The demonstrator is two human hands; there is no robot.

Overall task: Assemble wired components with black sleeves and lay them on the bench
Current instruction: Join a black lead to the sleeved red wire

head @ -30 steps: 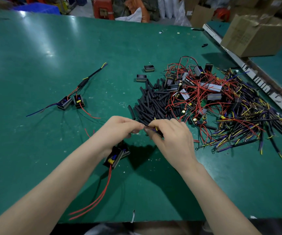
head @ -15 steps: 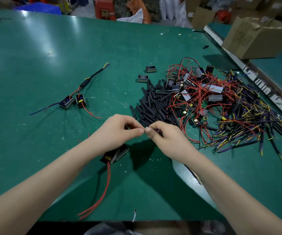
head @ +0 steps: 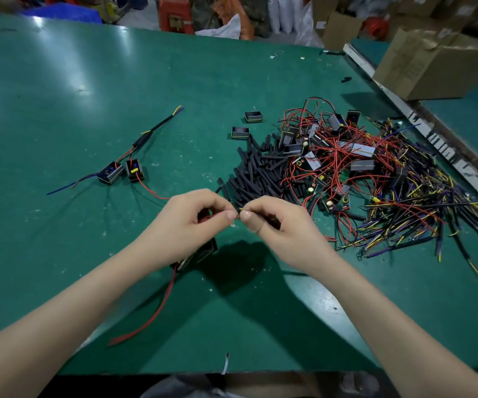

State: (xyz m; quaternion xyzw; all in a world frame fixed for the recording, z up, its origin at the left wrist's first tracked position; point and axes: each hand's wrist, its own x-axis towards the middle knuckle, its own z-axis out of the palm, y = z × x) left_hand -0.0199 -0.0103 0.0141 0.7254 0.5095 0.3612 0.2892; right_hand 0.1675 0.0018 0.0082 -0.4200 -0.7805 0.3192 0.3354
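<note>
My left hand [head: 187, 225] and my right hand [head: 278, 225] meet thumb to thumb above the green bench [head: 59, 110]. The left pinches red wires of a black boxed component [head: 200, 252] that hangs under the palm, its red leads [head: 151, 317] trailing toward me. The right pinches a thin wire end, with a black sleeve [head: 272, 222] tucked under its fingers. A finished assembly [head: 122, 170] with a black sleeve lies at the left. Just beyond my hands sits a heap of black sleeves [head: 257, 173].
A tangle of red-wired components [head: 338, 156] and a pile of yellow, purple and black wires [head: 421, 214] fill the right. Two empty black cases [head: 246, 124] lie behind the sleeves. A cardboard box [head: 433, 61] stands on the neighbouring bench at the far right.
Both hands have lifted slightly and drawn together. The component under the left palm has turned, so its yellow part is hidden. The right hand's fingers have curled more tightly over the sleeve.
</note>
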